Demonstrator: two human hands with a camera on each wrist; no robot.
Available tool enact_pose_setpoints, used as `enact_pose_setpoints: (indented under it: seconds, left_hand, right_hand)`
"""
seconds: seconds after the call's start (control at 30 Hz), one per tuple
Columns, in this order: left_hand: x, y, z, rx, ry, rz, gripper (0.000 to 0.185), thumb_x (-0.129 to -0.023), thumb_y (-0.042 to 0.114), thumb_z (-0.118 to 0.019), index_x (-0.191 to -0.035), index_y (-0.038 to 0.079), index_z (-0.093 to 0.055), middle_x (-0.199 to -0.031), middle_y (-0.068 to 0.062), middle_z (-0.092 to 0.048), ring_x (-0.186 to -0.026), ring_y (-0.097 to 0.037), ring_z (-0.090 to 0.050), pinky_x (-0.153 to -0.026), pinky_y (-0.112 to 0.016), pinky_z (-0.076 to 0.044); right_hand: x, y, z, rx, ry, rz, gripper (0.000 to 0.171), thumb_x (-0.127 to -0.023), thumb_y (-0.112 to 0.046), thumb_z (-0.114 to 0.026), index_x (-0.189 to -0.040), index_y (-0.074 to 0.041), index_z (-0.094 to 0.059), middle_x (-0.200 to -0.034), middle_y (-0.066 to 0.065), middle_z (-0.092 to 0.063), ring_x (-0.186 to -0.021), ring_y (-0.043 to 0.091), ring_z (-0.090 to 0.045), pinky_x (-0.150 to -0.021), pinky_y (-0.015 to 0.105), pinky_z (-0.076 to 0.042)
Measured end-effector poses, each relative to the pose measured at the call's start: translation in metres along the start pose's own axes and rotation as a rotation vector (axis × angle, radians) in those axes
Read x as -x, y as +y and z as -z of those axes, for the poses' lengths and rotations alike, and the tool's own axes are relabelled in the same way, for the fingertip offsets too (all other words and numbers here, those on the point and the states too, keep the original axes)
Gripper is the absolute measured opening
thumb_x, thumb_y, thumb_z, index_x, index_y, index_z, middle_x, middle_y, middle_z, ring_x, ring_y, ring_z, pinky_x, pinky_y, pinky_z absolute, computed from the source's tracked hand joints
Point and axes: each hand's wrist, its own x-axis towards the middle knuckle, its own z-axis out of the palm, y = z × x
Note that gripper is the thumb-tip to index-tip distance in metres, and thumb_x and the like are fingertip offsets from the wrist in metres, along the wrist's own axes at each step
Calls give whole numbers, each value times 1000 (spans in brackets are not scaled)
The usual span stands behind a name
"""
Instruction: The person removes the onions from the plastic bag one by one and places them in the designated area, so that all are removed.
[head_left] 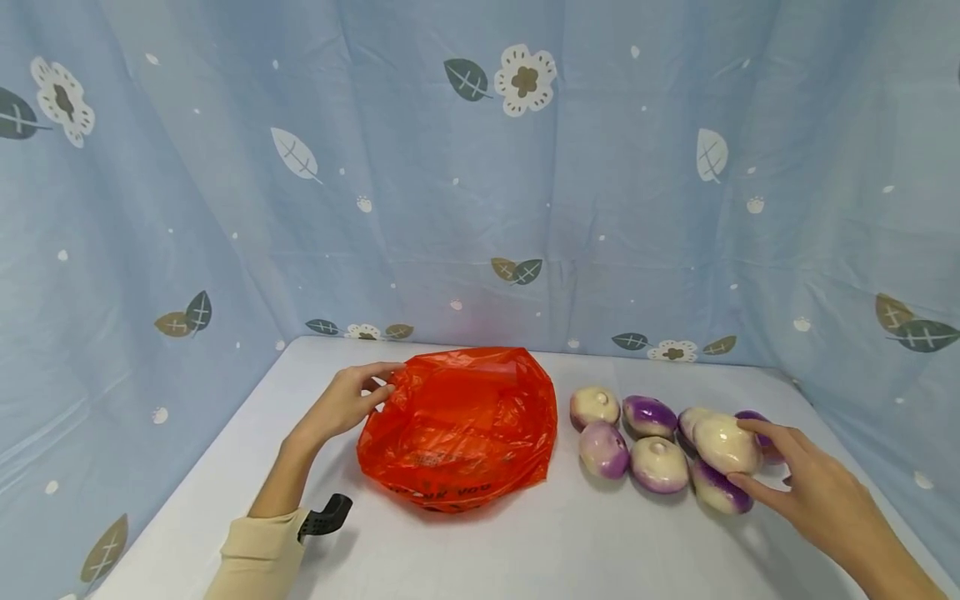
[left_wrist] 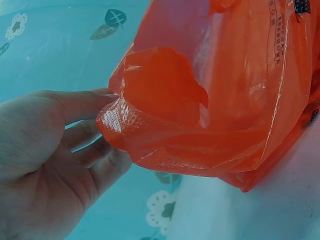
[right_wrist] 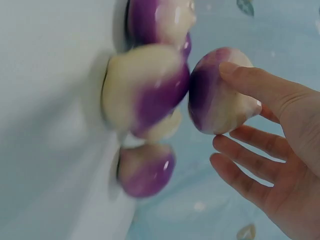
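Note:
An orange plastic bag (head_left: pixel 457 425) lies open on the white table (head_left: pixel 525 550). My left hand (head_left: pixel 382 387) pinches the bag's left rim; in the left wrist view the thumb and fingers (left_wrist: pixel 112 117) hold the crinkled edge of the bag (left_wrist: pixel 200 100). Right of the bag lie several white-and-purple turnips (head_left: pixel 603 450). My right hand (head_left: pixel 738 452) grips one pale turnip (head_left: pixel 716 442) that sits on top of the pile. In the right wrist view my right hand (right_wrist: pixel 222 105) holds this turnip (right_wrist: pixel 210 90) between thumb and fingers, beside other turnips (right_wrist: pixel 142 92).
Blue curtains with leaf and flower prints (head_left: pixel 480 167) close in the table at the back and both sides. A black wrist strap (head_left: pixel 324 515) sticks out by my left sleeve. Bare tabletop lies in front of the bag and turnips.

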Motion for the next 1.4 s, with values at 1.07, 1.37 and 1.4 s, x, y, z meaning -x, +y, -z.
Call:
enact_pose_setpoints:
  seconds: [1.07, 1.37, 1.4]
  left_hand:
    - [1, 2, 0, 3, 0, 7, 38, -95, 6, -61, -133, 7, -60, -115, -17, -69, -86, -22, -68, -62, -21, -57]
    - [2, 5, -1, -2, 2, 16, 38, -95, 7, -62, -133, 9, -61, -112, -15, -69, -86, -24, -68, -62, -22, -57]
    - [2, 5, -1, 1, 4, 21, 38, -95, 7, -62, -132, 10, -61, -111, -14, -69, -86, -24, -68, -62, -22, -57]
  right_hand:
    - [40, 68, -10, 5, -379, -304, 82, -71, -49, -83, -124, 3, -49, -116, 34, -58, -87, 41, -65, -68, 58, -54]
    - [39, 69, -15, 6, -389, -295, 83, -71, -48, -83, -125, 5, -49, -116, 34, -57, -86, 41, -65, -68, 58, -54]
    - [39, 69, -15, 5, -388, -291, 83, -71, -47, -83, -125, 5, -49, -116, 34, -57, -86, 41, -66, -68, 58, -54]
